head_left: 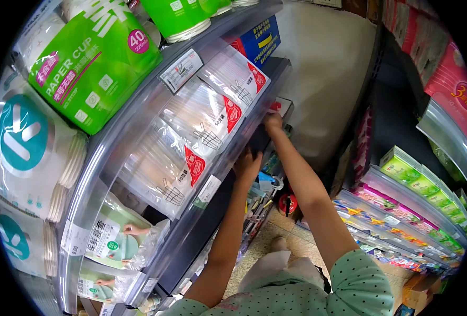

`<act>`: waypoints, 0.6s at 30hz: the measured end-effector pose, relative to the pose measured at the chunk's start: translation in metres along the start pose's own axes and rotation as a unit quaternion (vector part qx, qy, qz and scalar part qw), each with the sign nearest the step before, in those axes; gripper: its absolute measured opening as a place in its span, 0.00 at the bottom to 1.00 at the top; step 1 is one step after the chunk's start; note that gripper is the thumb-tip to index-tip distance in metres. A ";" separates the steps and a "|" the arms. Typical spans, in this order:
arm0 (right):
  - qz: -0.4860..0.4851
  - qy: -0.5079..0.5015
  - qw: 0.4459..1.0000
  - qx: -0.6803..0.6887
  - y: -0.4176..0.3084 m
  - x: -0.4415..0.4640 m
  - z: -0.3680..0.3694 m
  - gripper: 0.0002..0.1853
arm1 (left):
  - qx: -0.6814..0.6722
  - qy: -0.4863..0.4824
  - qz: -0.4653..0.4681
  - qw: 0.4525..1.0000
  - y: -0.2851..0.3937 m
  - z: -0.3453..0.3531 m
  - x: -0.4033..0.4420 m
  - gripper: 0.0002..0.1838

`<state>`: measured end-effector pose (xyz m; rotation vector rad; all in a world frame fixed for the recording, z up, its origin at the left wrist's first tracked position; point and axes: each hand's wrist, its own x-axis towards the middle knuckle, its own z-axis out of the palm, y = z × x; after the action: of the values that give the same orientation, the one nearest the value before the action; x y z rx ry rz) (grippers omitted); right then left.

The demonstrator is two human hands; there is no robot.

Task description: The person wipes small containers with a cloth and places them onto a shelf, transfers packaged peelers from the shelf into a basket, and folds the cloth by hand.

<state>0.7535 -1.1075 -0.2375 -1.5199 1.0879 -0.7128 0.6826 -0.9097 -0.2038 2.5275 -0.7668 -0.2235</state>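
My left hand (248,167) reaches to the dark shelf board (212,221) below the packs of straws (199,116). Its fingers are slightly apart, with their tips at the dark surface and nothing visible in them. Further along the same shelf, my right hand (273,121) is at the far end with its fingers curled. A small red thing (275,106) shows at its fingertips, too small and partly hidden to name. Beside it lies a pale box-like edge (284,109). Under my hands, several small goods hang or lie, including a blue item (266,177).
Green paper cup packs (94,68) stand on the upper shelf at left. Green-and-white bags (120,231) sit lower left. A second rack (402,216) with packaged goods runs along the right. Between the racks, a red round object (287,204) is on the tiled floor (262,237).
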 end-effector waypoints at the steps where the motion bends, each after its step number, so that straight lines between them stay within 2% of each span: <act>1: 0.017 -0.045 0.999 0.015 0.000 -0.002 -0.005 0.13 | 0.003 -0.005 -0.011 1.000 0.002 -0.003 -0.007 0.36; 3: 0.050 -0.135 0.989 0.044 -0.003 -0.008 -0.018 0.09 | -0.011 0.033 -0.018 0.999 0.008 -0.011 -0.022 0.35; 4: 0.068 -0.160 0.979 0.106 -0.009 -0.018 -0.028 0.07 | -0.017 0.052 -0.022 0.998 0.009 -0.014 -0.028 0.34; 6: 0.101 -0.210 0.945 0.229 -0.019 -0.044 -0.051 0.04 | -0.024 0.135 0.011 0.990 0.010 -0.017 -0.042 0.33; 7: 0.115 -0.214 0.940 0.240 -0.024 -0.057 -0.063 0.03 | -0.027 0.177 0.026 0.984 0.008 -0.018 -0.050 0.33; 8: 0.129 -0.217 0.935 0.251 -0.030 -0.069 -0.076 0.03 | -0.119 0.234 0.081 0.961 0.001 -0.015 -0.054 0.30; 12: 0.120 -0.224 0.919 0.303 -0.019 -0.106 -0.113 0.06 | -0.313 0.222 0.026 0.923 0.006 -0.026 -0.094 0.23; 15: 0.126 -0.203 0.918 0.318 -0.010 -0.130 -0.136 0.12 | -0.398 0.174 -0.017 0.901 0.005 -0.032 -0.118 0.21; 18: 0.116 -0.211 0.911 0.335 -0.006 -0.160 -0.163 0.16 | -0.408 0.176 -0.024 0.895 0.005 -0.032 -0.140 0.19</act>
<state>0.5477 -1.0303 -0.1754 -0.8706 0.5855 -0.4840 0.5735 -0.8221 -0.1716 1.7089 -0.3491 -0.0694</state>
